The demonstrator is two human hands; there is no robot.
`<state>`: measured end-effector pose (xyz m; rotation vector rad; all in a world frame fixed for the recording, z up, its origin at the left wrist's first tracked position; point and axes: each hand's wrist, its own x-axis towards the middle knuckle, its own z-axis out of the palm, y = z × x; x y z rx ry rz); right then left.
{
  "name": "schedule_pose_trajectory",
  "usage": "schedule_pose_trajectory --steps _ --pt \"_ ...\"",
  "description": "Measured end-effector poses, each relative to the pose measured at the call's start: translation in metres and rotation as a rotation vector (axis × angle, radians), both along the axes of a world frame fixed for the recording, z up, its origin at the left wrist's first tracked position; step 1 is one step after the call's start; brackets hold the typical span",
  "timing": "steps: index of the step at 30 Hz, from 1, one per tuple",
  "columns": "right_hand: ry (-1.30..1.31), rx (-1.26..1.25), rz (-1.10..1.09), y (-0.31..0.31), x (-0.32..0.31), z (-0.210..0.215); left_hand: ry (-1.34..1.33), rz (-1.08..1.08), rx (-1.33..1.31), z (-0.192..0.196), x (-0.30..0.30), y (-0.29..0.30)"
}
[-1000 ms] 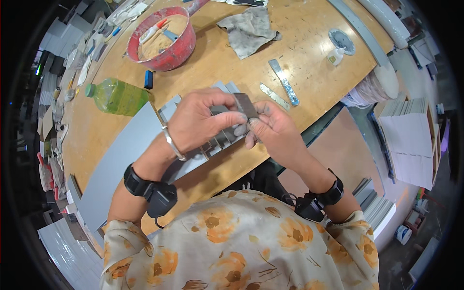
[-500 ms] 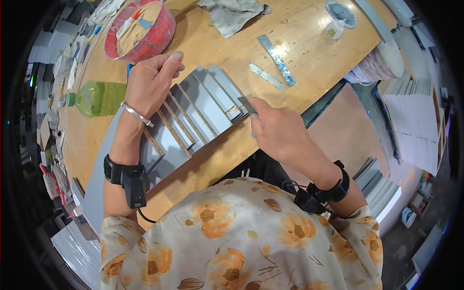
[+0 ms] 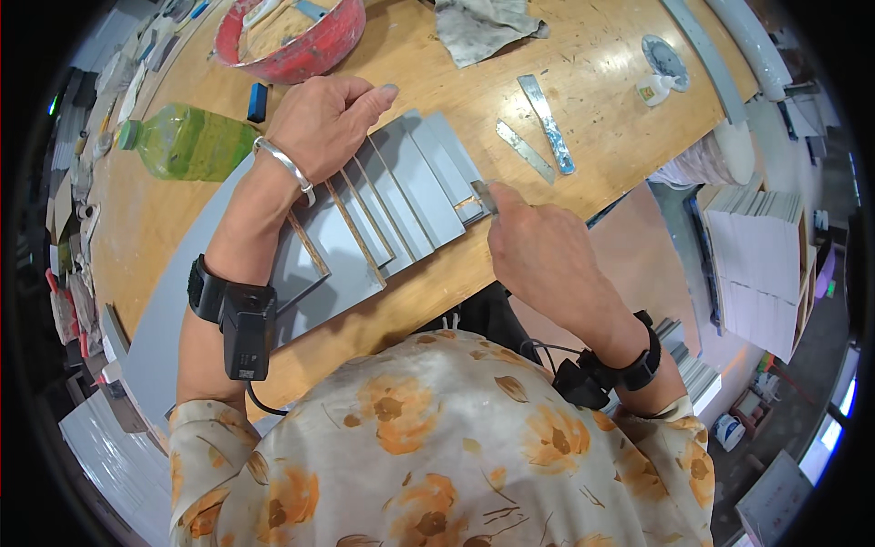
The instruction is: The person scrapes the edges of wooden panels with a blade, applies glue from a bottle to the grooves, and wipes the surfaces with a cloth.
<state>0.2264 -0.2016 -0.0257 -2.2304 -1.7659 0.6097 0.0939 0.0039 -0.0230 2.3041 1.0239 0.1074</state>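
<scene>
Wooden desk (image 3: 620,118), grey boards (image 3: 392,196) fanned out on it, both hands at the boards.
Right hand (image 3: 545,242): fingers pinching a small grey-brown block (image 3: 484,196) at the boards' right end. Left hand (image 3: 321,126): over the boards' far side, thumb out, fingers curled; cannot tell if gripping anything. Green bottle (image 3: 191,144) left of the boards; red bowl (image 3: 314,56) beyond them; two scrapers (image 3: 550,128) to their right.

Forearms (image 3: 241,228) extended forward, left hand (image 3: 321,126) loosely curled, thumb (image 3: 372,104) outward, right hand (image 3: 544,244) pinching
</scene>
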Motion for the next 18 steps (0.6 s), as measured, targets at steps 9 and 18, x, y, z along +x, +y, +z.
schedule_pose_trajectory --steps 9,18 --pt "-0.027 -0.046 0.014 0.002 -0.001 -0.008 -0.045 0.005 -0.037 -0.001 0.002 -0.003" --pt "-0.055 -0.081 -0.003 0.008 0.002 0.001 -0.028 -0.005 -0.029 0.003 0.003 -0.004"
